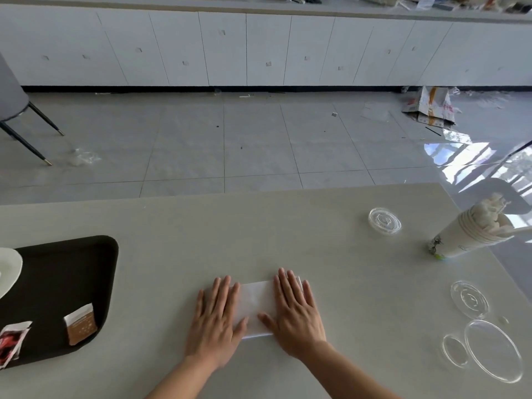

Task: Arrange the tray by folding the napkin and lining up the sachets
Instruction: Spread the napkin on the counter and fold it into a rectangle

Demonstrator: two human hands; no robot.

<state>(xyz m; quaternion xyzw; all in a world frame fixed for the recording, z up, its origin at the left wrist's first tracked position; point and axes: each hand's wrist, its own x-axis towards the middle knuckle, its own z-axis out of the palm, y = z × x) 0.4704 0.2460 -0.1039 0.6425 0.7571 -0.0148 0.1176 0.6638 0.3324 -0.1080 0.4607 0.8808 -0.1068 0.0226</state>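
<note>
White napkin (256, 308) lies folded on the table under our left hand (217, 321) and right hand (296, 315), both open and flat. If we lift unevenly, the fold may spring open; the tray (72, 283) waits far left.

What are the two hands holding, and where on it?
Nothing is gripped. Both hands lie flat, pressing the folded white napkin onto the table: the left hand on its left end, the right hand on its right end.
</note>
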